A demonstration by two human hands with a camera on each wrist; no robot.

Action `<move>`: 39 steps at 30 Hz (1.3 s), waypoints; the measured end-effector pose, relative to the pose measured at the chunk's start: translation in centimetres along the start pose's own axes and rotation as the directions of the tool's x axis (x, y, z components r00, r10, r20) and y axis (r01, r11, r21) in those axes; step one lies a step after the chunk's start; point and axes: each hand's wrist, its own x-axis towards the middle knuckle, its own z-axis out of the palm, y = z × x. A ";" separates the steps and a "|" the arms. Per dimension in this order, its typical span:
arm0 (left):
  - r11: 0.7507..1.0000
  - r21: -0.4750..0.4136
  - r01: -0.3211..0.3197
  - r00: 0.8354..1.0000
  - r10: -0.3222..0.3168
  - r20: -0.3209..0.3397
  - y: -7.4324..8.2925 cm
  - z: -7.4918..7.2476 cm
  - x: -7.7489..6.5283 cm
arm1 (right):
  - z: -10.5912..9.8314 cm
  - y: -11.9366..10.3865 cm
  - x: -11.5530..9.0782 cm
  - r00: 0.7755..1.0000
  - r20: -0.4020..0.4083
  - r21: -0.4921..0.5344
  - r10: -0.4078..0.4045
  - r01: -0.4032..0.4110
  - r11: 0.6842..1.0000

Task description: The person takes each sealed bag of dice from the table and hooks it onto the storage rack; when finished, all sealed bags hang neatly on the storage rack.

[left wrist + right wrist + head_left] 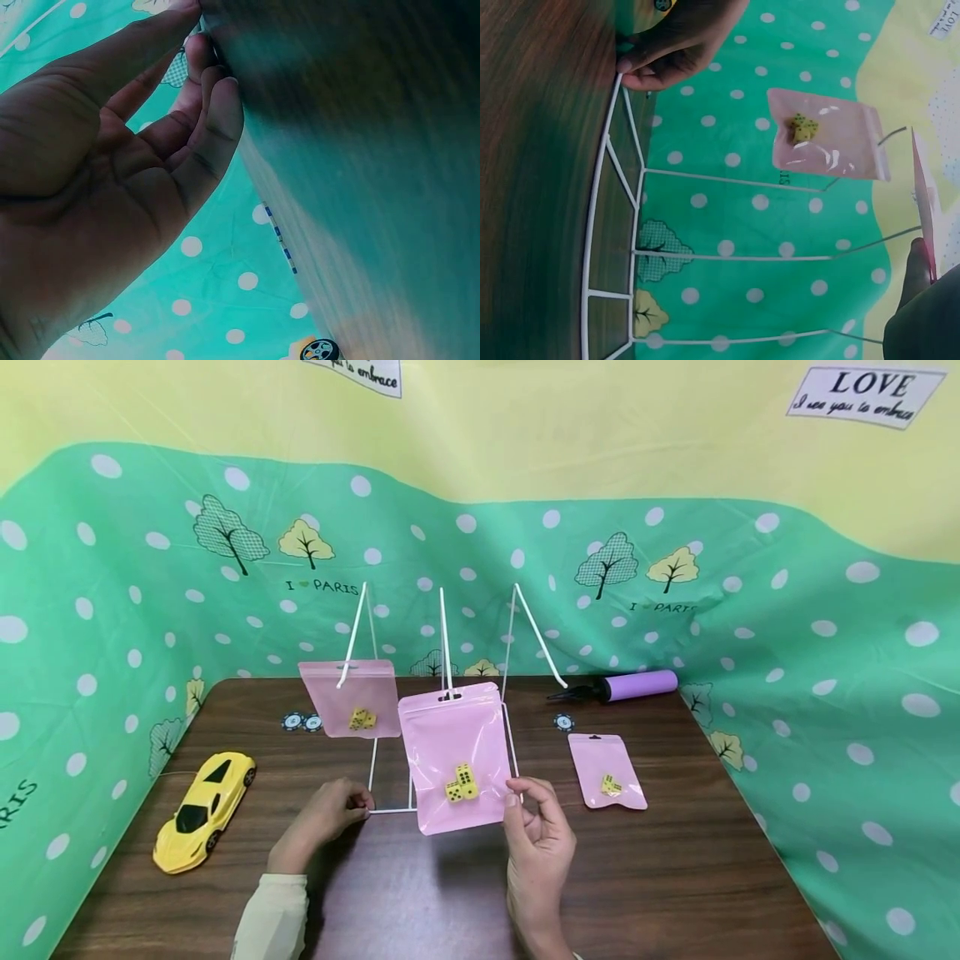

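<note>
My right hand (542,852) pinches the right edge of a pink zip bag (442,739) with yellow dice (462,783) inside. Its hang hole is right at the tip of the middle hook (445,639) of a white wire display rack (392,812). At the rack's front left base corner, my left hand (326,818) grips the wire between thumb and fingers; the right wrist view shows this hand (679,49) low at the tabletop. A second pink bag (330,689) with yellow dice hangs on the left hook (355,635). The right hook (540,635) carries nothing.
A third pink bag (592,760) with dice lies on the table (675,877) to the right. A purple hand pump (641,685) lies behind it. Poker chips (292,722) sit near the rack, and a yellow toy car (206,810) stands at left.
</note>
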 end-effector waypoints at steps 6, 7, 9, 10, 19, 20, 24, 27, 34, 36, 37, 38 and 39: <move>1.000 -0.002 0.021 1.000 -0.021 0.005 0.0 0.0 0.1 | -0.1 0.3 -0.1 1.000 -0.003 0.016 0.004 -0.004 1.000; 1.000 0.000 0.021 1.000 -0.021 0.005 0.0 0.0 0.1 | -0.1 0.4 -0.2 1.000 -0.003 0.018 0.002 -0.002 1.000; 1.000 0.004 0.021 1.000 -0.021 0.003 0.0 0.0 0.1 | -0.1 0.5 -0.2 1.000 -0.004 0.020 0.001 -0.001 1.000; 1.000 0.009 0.015 1.000 -0.015 0.002 0.0 0.0 0.1 | -0.1 0.5 -0.2 1.000 -0.004 0.020 -0.001 0.001 1.000; 1.000 0.006 0.011 1.000 -0.011 0.005 0.1 0.0 0.0 | -0.1 1.2 0.0 1.000 -0.014 -0.003 0.019 -0.019 1.000; 1.000 0.006 0.015 1.000 -0.015 0.004 0.1 0.1 0.0 | -0.2 1.3 0.1 0.999 -0.014 -0.016 0.029 -0.029 0.999; 1.000 0.007 0.013 1.000 -0.013 -0.001 0.1 0.0 0.1 | -0.3 1.6 0.2 0.996 -0.013 -0.066 0.088 -0.089 0.994; 1.000 0.012 -0.008 1.000 0.008 -0.005 0.0 0.0 0.1 | -0.5 1.9 0.4 0.990 -0.021 -0.078 0.141 -0.142 0.987; 1.000 0.011 -0.029 1.000 0.029 -0.011 -0.1 0.1 0.1 | -1.2 2.3 0.9 0.986 -0.048 -0.071 0.163 -0.166 0.984; 1.000 0.007 -0.029 1.000 0.029 -0.009 -0.1 0.1 0.1 | -1.4 2.3 1.0 0.986 -0.051 -0.090 0.160 -0.164 0.982; 1.000 0.005 -0.027 1.000 0.027 -0.008 -0.1 0.1 0.1 | -1.4 2.2 1.1 0.985 -0.051 -0.092 0.163 -0.167 0.982; 1.000 0.004 -0.026 1.000 0.026 -0.008 -0.1 0.1 0.1 | -1.5 2.2 1.1 0.985 -0.049 -0.093 0.165 -0.169 0.981; 1.000 0.004 -0.025 1.000 0.025 -0.007 -0.1 0.1 0.1 | -1.5 2.2 1.1 0.985 -0.047 -0.095 0.166 -0.170 0.981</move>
